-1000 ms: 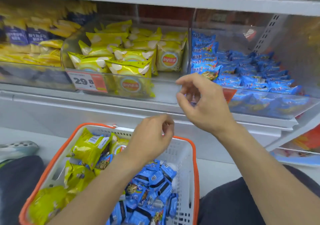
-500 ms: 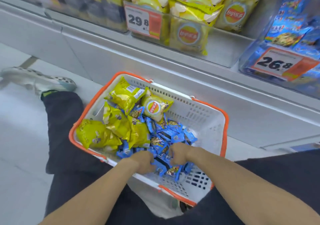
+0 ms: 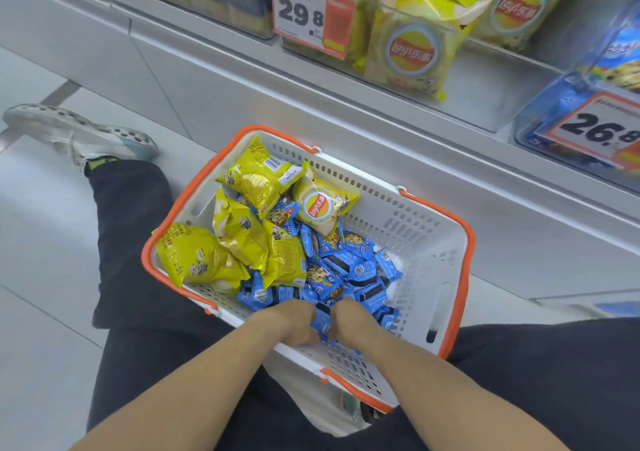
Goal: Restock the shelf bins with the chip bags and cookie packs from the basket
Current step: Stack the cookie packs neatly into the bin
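Hands have been brought down from the shelf: left hand (image 3: pixel 294 322) and right hand (image 3: pixel 349 319) are dug into blue cookie packs (image 3: pixel 346 274) in the basket (image 3: pixel 433 242); grip cannot be told. More restocking is likely coming.

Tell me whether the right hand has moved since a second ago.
Yes. The right hand has dropped from in front of the shelf bins into the basket, and now sits among the blue cookie packs beside the left hand.

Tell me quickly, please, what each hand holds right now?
Left hand: down among the blue cookie packs; grip cannot be told.
Right hand: the same.
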